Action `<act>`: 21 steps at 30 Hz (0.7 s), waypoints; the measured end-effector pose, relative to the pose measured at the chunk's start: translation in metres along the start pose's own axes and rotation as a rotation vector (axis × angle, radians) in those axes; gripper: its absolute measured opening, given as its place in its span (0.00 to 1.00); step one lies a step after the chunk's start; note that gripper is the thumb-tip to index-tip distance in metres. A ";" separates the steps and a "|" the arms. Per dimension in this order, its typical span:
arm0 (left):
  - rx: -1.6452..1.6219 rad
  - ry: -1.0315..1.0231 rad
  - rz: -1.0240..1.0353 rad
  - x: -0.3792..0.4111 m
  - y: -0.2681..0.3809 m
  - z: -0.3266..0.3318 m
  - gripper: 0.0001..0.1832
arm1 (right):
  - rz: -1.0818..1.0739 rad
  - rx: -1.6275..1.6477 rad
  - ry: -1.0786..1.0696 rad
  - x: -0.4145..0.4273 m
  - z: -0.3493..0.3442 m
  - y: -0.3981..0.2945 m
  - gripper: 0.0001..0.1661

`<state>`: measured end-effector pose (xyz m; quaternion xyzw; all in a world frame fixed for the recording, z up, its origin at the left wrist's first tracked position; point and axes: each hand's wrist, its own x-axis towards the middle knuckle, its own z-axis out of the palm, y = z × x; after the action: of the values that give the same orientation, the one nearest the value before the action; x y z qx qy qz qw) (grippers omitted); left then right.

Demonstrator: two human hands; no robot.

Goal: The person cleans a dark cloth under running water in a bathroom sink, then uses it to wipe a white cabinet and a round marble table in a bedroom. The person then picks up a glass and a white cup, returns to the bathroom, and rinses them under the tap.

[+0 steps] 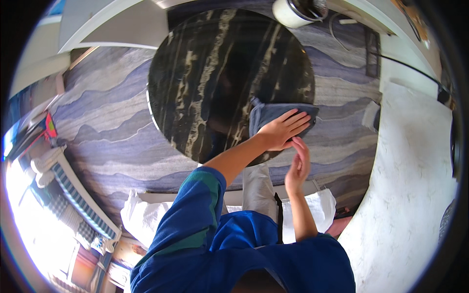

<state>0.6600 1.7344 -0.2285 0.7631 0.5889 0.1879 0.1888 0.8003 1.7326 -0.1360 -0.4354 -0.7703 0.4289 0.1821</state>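
A round table (pixel 227 73) with a glossy black marble-patterned top stands before me. Near its lower right rim lies a folded grey-blue cloth (pixel 278 110), one corner reaching the table's edge. My left hand (pixel 284 130) rests flat on that cloth, palm down, with the fingers slightly spread. Just below it, by the table's rim, my right hand (pixel 298 166) is raised with the fingers loosely bent. Its fingertips come close to the heel of my left hand; whether they touch it or the cloth's edge is unclear. Nothing shows in the right hand.
A white round container (pixel 293 13) stands beyond the table at the top right. Wave-patterned flooring (pixel 110 106) surrounds the table. To the right is a long white surface (pixel 410 190), with a black cable (pixel 406 66) above it. Striped seating (pixel 82 197) lies at the left.
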 end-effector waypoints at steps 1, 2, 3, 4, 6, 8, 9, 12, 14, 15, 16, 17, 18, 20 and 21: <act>-0.032 0.025 0.015 0.004 -0.022 0.000 0.39 | -0.017 -0.005 -0.004 0.001 -0.001 0.011 0.17; -0.026 0.141 -0.104 0.009 -0.048 -0.013 0.38 | -0.034 -0.034 -0.002 0.005 0.000 0.016 0.17; -0.031 0.261 -0.207 0.019 -0.072 -0.034 0.37 | -0.044 -0.078 0.012 0.008 0.000 0.011 0.16; 0.022 0.337 -0.330 0.021 -0.102 -0.058 0.35 | -0.013 -0.059 0.013 0.013 0.002 0.003 0.16; 0.152 0.465 -0.548 0.001 -0.161 -0.096 0.34 | -0.107 -0.095 -0.014 0.030 0.016 0.003 0.16; 0.290 0.551 -0.700 -0.051 -0.194 -0.118 0.34 | -0.232 -0.210 -0.056 0.055 0.036 0.004 0.17; 0.347 0.584 -0.732 -0.074 -0.202 -0.124 0.33 | -0.296 -0.314 -0.058 0.069 0.048 0.004 0.19; 0.415 0.585 -1.003 -0.156 -0.172 -0.116 0.34 | -0.337 -0.573 0.084 0.112 0.079 0.015 0.23; 0.357 0.676 -1.235 -0.204 -0.123 -0.080 0.34 | -0.339 -0.632 0.152 0.143 0.090 0.024 0.25; 0.226 0.780 -1.368 -0.216 -0.093 -0.067 0.33 | -0.356 -0.712 0.212 0.158 0.093 0.030 0.24; 0.101 0.897 -1.490 -0.227 -0.062 -0.055 0.32 | -0.346 -0.659 0.198 0.173 0.088 0.034 0.23; -0.074 1.022 -1.608 -0.230 -0.035 -0.033 0.31 | -0.345 -0.656 0.230 0.182 0.088 0.035 0.22; -0.243 1.160 -1.717 -0.232 -0.008 -0.012 0.30 | -0.339 -0.656 0.264 0.191 0.086 0.037 0.21; -0.429 1.276 -1.819 -0.223 0.016 0.002 0.30 | -0.346 -0.790 0.413 0.195 0.095 0.043 0.22; -0.416 1.307 -1.813 -0.217 0.019 -0.001 0.31 | -0.340 -0.801 0.404 0.191 0.093 0.038 0.21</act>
<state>0.6242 1.5194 -0.2321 -0.2344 0.8671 0.4381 0.0348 0.6535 1.8537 -0.2375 -0.4139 -0.8844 -0.0309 0.2136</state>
